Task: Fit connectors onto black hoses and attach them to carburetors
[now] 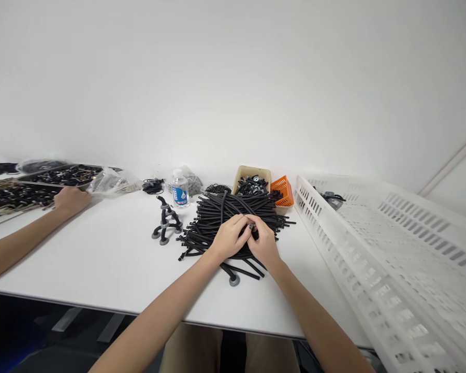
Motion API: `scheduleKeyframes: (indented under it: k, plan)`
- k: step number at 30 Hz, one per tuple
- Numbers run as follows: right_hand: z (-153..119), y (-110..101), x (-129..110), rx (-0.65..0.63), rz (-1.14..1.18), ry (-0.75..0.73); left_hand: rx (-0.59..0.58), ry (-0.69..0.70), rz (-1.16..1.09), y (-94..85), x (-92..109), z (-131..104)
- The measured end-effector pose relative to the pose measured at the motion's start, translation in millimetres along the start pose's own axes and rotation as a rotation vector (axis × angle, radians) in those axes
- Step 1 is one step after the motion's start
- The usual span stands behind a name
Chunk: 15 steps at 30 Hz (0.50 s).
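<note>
Both hands meet over a large pile of black flexible tubes on the white table. My left hand is closed, its fingertips pressed around a small dark piece. Against it, my right hand is closed too, its fingertips on the same piece. The rest of that piece is hidden by the fingers. Just below my left hand, a black tube with a grey round end sticks out toward the front edge. Left of the pile stands a branching black piece with grey rings.
Behind the pile are a beige bin of black and grey parts, an orange basket and a clear bottle. A large white crate fills the right. Another person's hand rests by a tray at left.
</note>
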State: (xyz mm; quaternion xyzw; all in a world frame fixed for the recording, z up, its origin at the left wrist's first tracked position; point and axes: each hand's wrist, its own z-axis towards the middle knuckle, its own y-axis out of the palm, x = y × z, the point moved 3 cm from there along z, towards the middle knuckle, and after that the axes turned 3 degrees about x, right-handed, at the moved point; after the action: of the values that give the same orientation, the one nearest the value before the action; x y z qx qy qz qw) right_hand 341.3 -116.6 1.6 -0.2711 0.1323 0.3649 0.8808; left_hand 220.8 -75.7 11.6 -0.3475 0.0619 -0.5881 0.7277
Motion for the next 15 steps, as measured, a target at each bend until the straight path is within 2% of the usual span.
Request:
scheduleKeyframes:
  k: [15]
  plan:
    - [-0.6, 1.1, 2.2, 0.005, 0.015, -0.007, 0.007, -0.011, -0.035, 1.4, -0.9, -0.5]
